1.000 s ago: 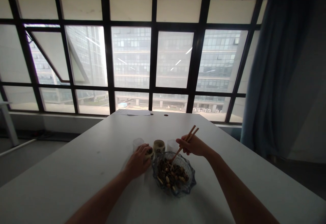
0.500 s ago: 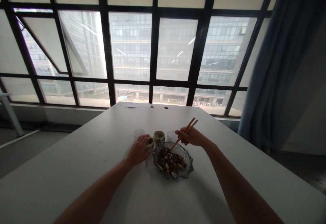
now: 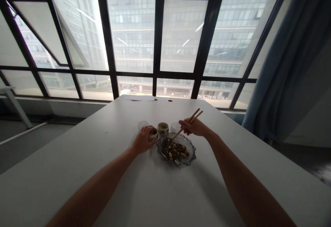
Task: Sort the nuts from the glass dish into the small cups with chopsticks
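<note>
My left hand (image 3: 143, 140) is wrapped round a small cream-coloured cup (image 3: 153, 136) that is tipped a little and has dark bits inside. In my right hand (image 3: 192, 127) is a pair of wooden chopsticks (image 3: 188, 122), their tips down among mixed nuts and dark seeds (image 3: 173, 152). That mix lies in a scalloped clear glass bowl (image 3: 191, 154) just right of the small cup. A second cream cup (image 3: 163, 128) with dark characters stands upright behind the bowl. Clear plastic cups flank it, one on the left (image 3: 142, 125) and one on the right (image 3: 175, 127), partly behind my hands.
All this stands on a long white table (image 3: 124, 182). White paper sheets (image 3: 137, 97) lie at its far end, near two dark round holes. Large black-framed windows rise beyond, and a blue curtain (image 3: 276, 58) hangs at the right.
My view has tilted down, so the table items appear higher in the picture. Both hands keep their holds, and the chopstick tips stay at the bowl's far left side.
</note>
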A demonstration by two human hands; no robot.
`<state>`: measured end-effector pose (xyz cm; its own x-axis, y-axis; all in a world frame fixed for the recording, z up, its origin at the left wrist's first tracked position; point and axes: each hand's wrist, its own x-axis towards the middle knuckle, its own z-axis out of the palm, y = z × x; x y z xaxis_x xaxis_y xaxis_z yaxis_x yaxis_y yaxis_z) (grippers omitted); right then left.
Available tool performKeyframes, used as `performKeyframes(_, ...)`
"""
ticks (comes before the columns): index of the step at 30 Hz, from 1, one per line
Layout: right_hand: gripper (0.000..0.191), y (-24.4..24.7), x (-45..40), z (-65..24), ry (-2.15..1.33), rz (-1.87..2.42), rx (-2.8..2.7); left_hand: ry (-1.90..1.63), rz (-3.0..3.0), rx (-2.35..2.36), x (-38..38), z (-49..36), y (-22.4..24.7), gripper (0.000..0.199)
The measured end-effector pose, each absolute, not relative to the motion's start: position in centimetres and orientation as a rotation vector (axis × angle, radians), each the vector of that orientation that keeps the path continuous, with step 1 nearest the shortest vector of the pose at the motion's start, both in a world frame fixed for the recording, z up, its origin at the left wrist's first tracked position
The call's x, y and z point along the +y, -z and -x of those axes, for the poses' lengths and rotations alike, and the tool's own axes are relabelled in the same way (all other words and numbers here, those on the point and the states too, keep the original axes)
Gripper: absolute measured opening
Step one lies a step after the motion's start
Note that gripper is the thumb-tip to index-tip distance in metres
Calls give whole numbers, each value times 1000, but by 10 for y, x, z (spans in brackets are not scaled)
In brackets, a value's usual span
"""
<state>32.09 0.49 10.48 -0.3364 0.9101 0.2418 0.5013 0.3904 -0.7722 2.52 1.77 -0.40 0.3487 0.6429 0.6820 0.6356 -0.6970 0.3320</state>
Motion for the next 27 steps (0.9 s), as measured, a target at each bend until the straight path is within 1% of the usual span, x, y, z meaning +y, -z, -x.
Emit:
performKeyframes(3, 60, -106, 4, -321, -767, 1205, -1968, -1302, -2531, 1262, 20, -24, 8, 54)
performKeyframes(8, 59, -107, 2, -318, -759, 1205, -1944, -1256, -2424, 1300, 27, -24, 16, 71)
performKeyframes(11, 59, -106, 2, -317, -753, 1202, -1951, -1254, -2363, 1326, 31, -24, 19, 76)
performKeyframes(15, 59, -107, 2, -315, -738, 1205, -1967, -1255, -2298, 1329, 32, -25, 20, 76)
performKeyframes(27, 58, -108, -1, -315, -725, 1234, -2007, -1309, -2202, 1290, 24, -25, 7, 69)
